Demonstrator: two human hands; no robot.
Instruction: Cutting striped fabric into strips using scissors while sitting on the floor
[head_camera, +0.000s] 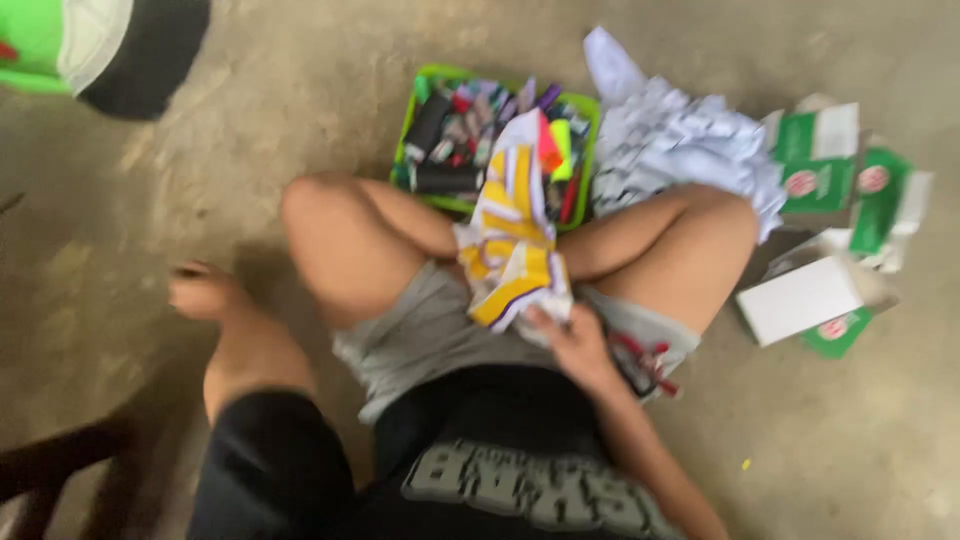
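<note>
Closest to the camera was the person's own lap: black shirt, grey shorts, sitting cross-legged on a bare concrete floor (250, 150). The right hand (575, 345) sat just below the middle of the frame, its grip closed on the bottom edge of a crumpled cloth (515, 245), white with yellow and purple stripes. That cloth ran up from the lap between the knees, and its top end draped over the near rim of the basket. It looked soft and pretty wrinkled, bunched rather than folded. Something red and black lay on the shorts right beside that hand, too blurry to call.

The left hand (200, 288) was out at the left side of the frame, low against the floor and holding nothing, though the blur meant I couldn't tell if the fingers were spread or curled.

Progress-wise, my read: only this one cloth was in hand, and nothing looked sorted or stacked yet, so plenty was left.

Further up, top centre, a green basket (415, 100) was stuffed with a jumble of dark, red and purple bits. Right of it was a heap of white crumpled paper or cloth (680, 140), and at the right edge were several green and white boxes (820, 180), some opened flat. A green, white and black thing poked into the upper left corner.
</note>
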